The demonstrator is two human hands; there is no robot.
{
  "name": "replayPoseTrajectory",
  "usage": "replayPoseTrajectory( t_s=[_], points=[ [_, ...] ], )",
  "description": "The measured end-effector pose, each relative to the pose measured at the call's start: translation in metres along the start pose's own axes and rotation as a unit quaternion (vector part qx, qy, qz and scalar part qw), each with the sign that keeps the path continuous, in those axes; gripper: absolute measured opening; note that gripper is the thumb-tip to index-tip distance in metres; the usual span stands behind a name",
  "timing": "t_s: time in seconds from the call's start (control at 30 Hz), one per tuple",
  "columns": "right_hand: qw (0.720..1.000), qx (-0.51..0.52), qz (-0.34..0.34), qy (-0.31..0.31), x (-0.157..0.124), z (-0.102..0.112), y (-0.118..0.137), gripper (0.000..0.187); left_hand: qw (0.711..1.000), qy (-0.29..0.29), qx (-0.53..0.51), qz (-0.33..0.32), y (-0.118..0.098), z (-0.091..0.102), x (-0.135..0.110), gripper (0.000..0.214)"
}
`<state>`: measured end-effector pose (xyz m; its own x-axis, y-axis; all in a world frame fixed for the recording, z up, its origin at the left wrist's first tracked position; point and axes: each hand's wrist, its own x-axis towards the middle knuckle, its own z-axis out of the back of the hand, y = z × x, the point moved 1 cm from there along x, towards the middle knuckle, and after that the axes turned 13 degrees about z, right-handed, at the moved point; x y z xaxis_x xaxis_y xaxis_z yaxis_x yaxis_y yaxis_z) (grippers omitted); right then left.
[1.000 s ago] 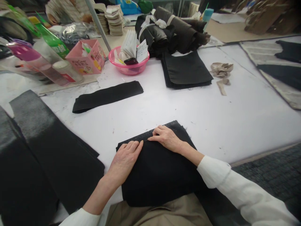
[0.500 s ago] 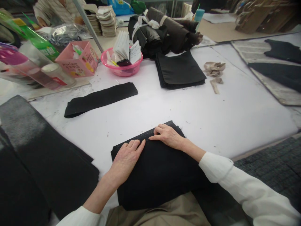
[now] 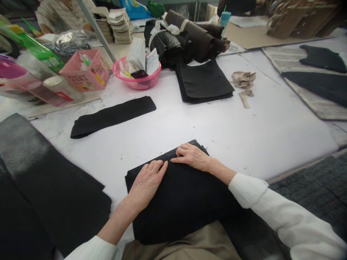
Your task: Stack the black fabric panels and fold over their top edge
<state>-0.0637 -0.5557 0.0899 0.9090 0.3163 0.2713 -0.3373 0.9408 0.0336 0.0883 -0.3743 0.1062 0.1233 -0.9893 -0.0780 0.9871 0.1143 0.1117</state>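
A stack of black fabric pieces (image 3: 179, 202) lies in front of me on the white table, its near end reaching over my lap. Along its far edge runs a narrow folded strip with a rough, speckled look. My left hand (image 3: 148, 180) presses on the left part of this edge, fingers curled over the strip and thumb stretched along the fold line. At the right part, my right hand (image 3: 191, 157) has its fingers bent and closed on the cloth, thumb pointing at the other thumb. The fingertips are partly hidden.
Beyond the stack lie a folded black strip (image 3: 114, 116), a pile of black panels (image 3: 204, 81) and a beige cloth scrap (image 3: 244, 80). A pink basin (image 3: 138, 82), a pink box (image 3: 85, 72) and bottles stand behind. Dark fabric (image 3: 62, 187) covers the left side. Another person sits far left.
The whole view has shifted slightly, so the background sits a little further left. Both hands keep nearly the same place on the fabric's far edge.
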Motion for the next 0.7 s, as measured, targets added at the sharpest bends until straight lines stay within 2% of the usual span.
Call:
replayPoseTrajectory(
  t_s=[0.37, 0.7],
  points=[
    [1.0, 0.015, -0.016, 0.006, -0.018, 0.005, -0.014, 0.027, 1.0, -0.005, 0.015, -0.011, -0.012, 0.005, 0.01, 0.057],
    [0.999, 0.022, -0.024, 0.02, -0.029, 0.01, -0.02, 0.028, 0.999, 0.009, -0.033, -0.007, -0.017, 0.005, 0.019, 0.055]
  ],
)
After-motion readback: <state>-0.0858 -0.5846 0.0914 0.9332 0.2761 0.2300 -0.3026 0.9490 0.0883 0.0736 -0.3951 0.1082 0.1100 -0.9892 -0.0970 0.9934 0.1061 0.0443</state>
